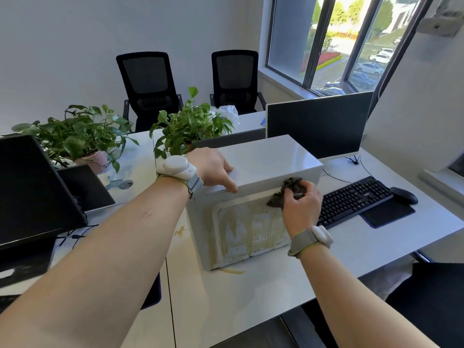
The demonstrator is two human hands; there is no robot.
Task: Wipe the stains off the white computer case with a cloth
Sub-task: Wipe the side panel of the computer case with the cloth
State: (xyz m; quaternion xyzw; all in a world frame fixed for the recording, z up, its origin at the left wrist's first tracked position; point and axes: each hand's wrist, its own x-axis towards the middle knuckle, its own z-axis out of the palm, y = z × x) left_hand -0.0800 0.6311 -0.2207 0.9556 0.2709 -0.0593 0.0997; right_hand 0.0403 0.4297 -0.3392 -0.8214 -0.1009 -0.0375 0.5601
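Observation:
The white computer case (266, 159) stands on the desk in the middle of the view. Its near side panel carries yellowish-brown smeared stains (248, 229). My left hand (213, 169) rests on the top near-left edge of the case, thumb hooked over the front edge. My right hand (302, 204) grips a crumpled dark cloth (288, 190) and presses it against the upper right corner of the stained panel.
A black keyboard (354, 199), mouse (404, 195) and dark mouse pad (391, 214) lie right of the case. A monitor (319, 124) stands behind it, another monitor (32, 187) at left. Two potted plants (82, 136) and two black chairs (148, 84) are beyond. A stain smear (232, 271) marks the desk.

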